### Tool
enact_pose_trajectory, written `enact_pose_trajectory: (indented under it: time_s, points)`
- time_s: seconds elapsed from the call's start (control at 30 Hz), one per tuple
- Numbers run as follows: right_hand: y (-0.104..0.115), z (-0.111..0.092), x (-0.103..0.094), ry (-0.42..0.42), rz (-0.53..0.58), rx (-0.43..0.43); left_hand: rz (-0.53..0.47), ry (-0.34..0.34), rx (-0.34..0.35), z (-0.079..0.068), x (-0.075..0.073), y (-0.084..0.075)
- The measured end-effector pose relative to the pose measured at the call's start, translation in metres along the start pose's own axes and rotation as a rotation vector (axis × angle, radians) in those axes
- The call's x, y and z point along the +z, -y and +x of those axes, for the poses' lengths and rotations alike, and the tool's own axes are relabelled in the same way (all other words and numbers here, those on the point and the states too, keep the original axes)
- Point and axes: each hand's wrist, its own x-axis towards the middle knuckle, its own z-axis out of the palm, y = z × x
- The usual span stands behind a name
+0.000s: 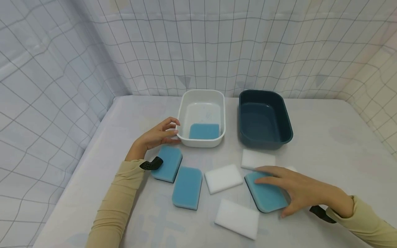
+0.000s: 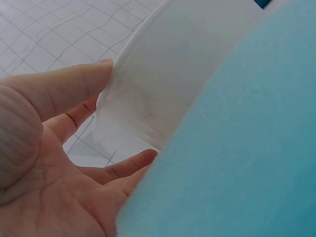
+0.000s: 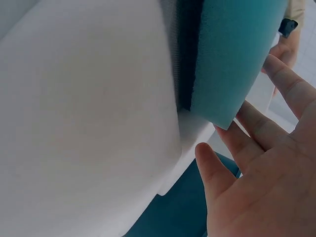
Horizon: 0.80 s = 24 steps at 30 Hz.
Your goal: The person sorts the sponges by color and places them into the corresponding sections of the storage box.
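Partially hidden — rightmost blue sponge (image 1: 267,197)

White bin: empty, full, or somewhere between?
Partly filled: in the head view, one blue sponge lies inside the white bin, leaving much of it bare.

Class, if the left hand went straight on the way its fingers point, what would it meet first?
Probably the side of the white bin nearest the left hand; its fingertips look right at the rim, though exact contact is hard to judge.
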Motion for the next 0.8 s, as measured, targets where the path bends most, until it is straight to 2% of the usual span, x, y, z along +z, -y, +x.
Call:
enact_pose_trajectory:
  time_s: [0.57, 0.8]
  points:
    - [0.0025, 0.0033, 0.0021, -0.02, -0.011, -0.005, 0.001, -0.007, 0.004, -0.0012, -0.0007, 0.0013]
    - [0.0039, 0.0026, 0.001, -0.057, -0.018, 0.006, 0.005, -0.007, 0.001, -0.0006, -0.001, 0.0015]
